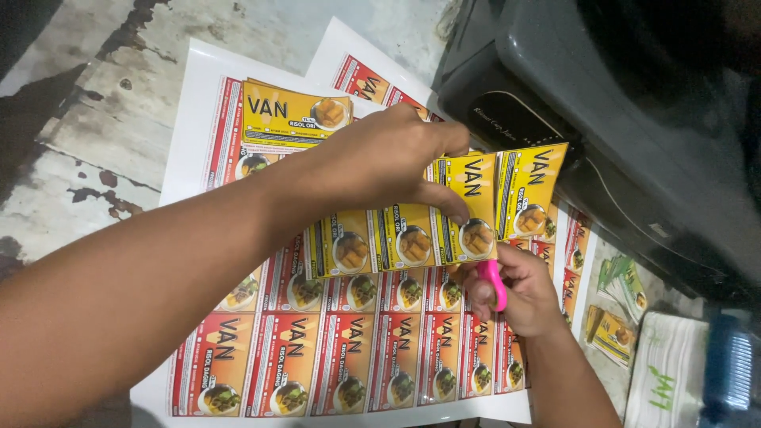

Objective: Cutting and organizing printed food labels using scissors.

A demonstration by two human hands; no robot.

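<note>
My left hand [388, 162] reaches in from the left and pinches a strip of yellow food labels [412, 230] by its top edge. My right hand [519, 293] sits below the strip, fingers through pink-handled scissors [495, 281] whose blades are hidden behind the strip. At the strip's right end, one yellow label [529, 190] stands partly split off. Everything is held above a large white sheet of red printed labels [349, 357].
A few cut yellow labels [292, 115] lie stacked on the sheet's upper left. A dark printer [626, 119] fills the upper right. Small green and yellow cards [618, 309], white folded paper [666, 372] and a blue object [729, 372] lie at the right. The worn grey surface [87, 143] shows at left.
</note>
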